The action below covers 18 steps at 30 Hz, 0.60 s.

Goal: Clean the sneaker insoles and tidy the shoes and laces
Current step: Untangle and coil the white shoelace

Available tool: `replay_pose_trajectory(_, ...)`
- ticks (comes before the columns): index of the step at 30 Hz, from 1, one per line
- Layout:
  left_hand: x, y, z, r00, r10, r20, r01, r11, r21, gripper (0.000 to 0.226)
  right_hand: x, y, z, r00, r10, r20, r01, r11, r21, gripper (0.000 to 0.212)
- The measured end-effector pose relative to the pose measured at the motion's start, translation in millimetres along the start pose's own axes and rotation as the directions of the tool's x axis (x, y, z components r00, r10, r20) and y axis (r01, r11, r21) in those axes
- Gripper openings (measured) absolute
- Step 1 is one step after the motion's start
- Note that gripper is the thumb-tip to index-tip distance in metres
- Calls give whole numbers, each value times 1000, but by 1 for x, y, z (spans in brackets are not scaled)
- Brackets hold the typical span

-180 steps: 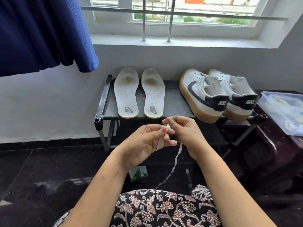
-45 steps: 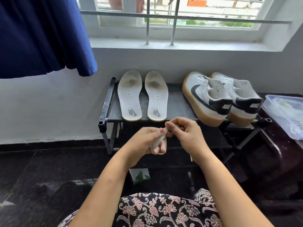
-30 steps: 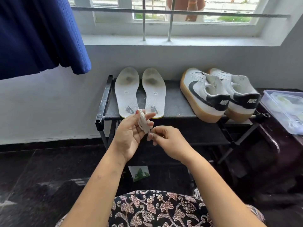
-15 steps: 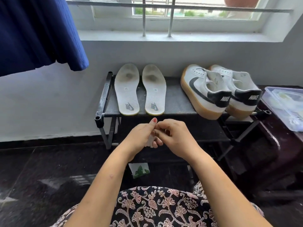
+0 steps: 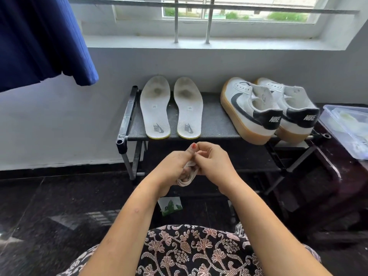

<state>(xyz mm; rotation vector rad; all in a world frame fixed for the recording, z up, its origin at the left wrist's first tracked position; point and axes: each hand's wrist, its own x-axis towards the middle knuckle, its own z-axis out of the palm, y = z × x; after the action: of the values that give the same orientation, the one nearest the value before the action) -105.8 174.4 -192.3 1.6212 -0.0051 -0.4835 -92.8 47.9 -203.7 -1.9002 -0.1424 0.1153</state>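
Step in hand: left hand and right hand, fingers closing on one coiled lace, are meeting just before the shoe rack's front edge. Advice: be keeping loops even, tucking the end firmly. Lying on the rack: insoles, two, left end; sneakers, two, right end.

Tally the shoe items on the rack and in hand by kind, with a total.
Insoles: 2, left insole and right insole, flat on the rack
Sneakers: 2, left sneaker and right sneaker
Laces: 1, bundled lace between left hand and right hand
Total: 5
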Motion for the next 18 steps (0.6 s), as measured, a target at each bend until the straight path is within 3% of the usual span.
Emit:
replay_pose_trajectory(4, 0, -1, 1, 998, 59, 16, -58, 997, -45, 39, 0, -3, 1, 991, 103, -84, -90, 986, 142, 16)
replay_pose_trajectory(9, 4, -8, -3, 999, 45, -21, -47, 992, -116, 28, 3, -2, -1, 970, 219, -108, -184, 946, 268, 16)
replay_pose_trajectory(13, 1, -3, 3, 998, 53, -31, -59, 975, -214, 30, 4, -1, -1, 965, 249, -75, -218, 932, 290, 11)
replay_pose_trajectory(18, 12, -11, 2, 973, -2, -229, -62, 961, -270, 36, 4, 2, 4, 980, 173, -94, -157, 975, 158, 11)
